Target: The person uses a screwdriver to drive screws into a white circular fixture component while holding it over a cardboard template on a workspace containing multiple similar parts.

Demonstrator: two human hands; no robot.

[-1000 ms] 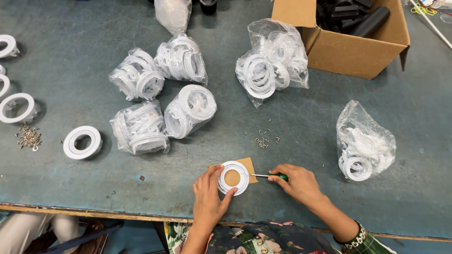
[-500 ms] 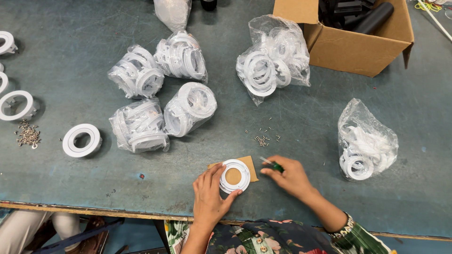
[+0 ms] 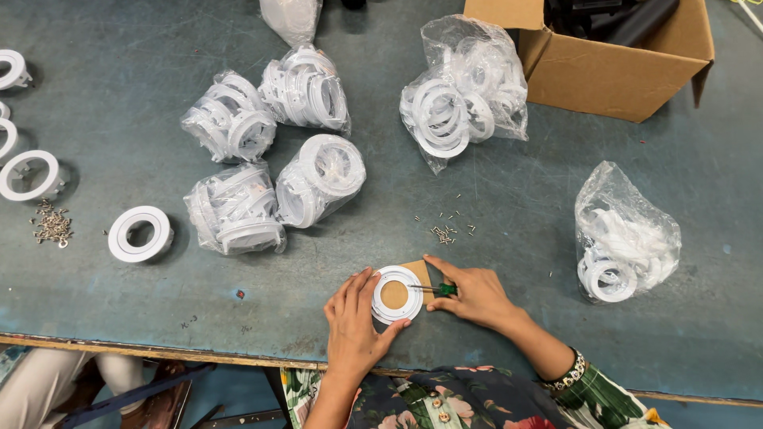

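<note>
Screwdriver (image 3: 439, 289) back at ring (image 3: 396, 294)

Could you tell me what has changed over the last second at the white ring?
The right hand with the green-handled screwdriver drew back, then returned its tip to the white plastic ring. The left hand kept steadying the ring; the bagged rings stayed put.

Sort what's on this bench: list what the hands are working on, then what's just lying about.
In hand:
left hand steadying white ring
right hand holding green-handled screwdriver
brown card beneath

Lying about:
loose screws
bagged rings
cardboard box
</note>
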